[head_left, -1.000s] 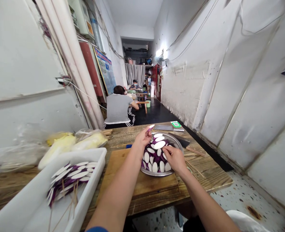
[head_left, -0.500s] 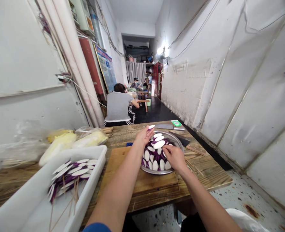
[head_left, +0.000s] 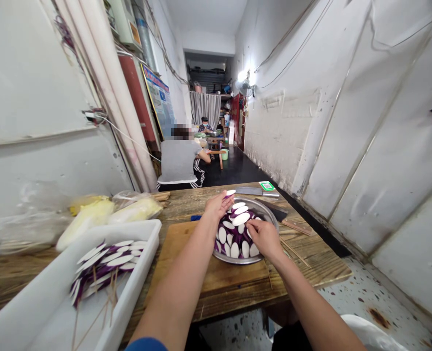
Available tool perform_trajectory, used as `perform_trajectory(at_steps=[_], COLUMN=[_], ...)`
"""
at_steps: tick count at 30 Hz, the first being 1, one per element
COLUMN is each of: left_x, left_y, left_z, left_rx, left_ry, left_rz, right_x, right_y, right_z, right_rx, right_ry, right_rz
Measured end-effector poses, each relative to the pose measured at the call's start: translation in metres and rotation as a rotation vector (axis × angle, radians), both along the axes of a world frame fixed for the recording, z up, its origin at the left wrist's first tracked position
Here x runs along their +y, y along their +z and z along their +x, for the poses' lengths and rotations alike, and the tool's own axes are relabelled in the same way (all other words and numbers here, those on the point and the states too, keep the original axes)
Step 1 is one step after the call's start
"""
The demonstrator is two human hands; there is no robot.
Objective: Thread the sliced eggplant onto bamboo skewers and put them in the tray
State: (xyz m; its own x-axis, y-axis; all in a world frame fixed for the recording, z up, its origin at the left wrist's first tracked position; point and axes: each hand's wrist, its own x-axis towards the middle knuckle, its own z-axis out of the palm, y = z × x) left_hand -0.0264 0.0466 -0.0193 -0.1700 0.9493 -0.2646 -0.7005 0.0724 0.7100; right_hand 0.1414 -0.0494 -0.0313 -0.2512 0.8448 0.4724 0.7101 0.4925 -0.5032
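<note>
In the near left corner, a long white plastic tray is holding a pile of purple-skinned, white-faced oval slices on thin wooden sticks. Beside it, a flat brown wooden board is lying on the table of weathered brown planks. The right hand is pinching, thumb and forefinger together, at the right end of an overlapping row of white-faced oval slices; whether a slice edge or a hidden stick is between the fingertips, I cannot tell. The row is sitting above the heap in a round, shiny metal bowl. Slightly farther off, the left hand is gripping a single purple-edged white slice between thumb and fingers, just over the bowl's far left rim. Such slices are probably light, soft and a bit slippery, tearing easily if squeezed; the skinned rim should be giving the surest hold. Beyond, a broad steel cleaver is resting on the table's far edge, and a grey-shirted person is sitting, back turned.
</note>
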Motion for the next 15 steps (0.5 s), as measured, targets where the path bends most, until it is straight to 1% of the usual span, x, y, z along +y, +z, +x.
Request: perform_trajectory(at_steps=[6,15], left_x=[-0.0015,-0.0077], left_y=[0.0009,0.0073], left_z=[0.0002,0.0018], left_rx=[0.007,0.056], left_ry=[0.017,0.020], left_rz=[-0.005,-0.001], right_x=[0.0006,-0.0007], right_y=[-0.0015,0.0010], right_z=[0.0004,-0.0005], right_rx=[0.012,-0.030], right_ry=[-0.008,-0.022], right_rz=[-0.003,0.003])
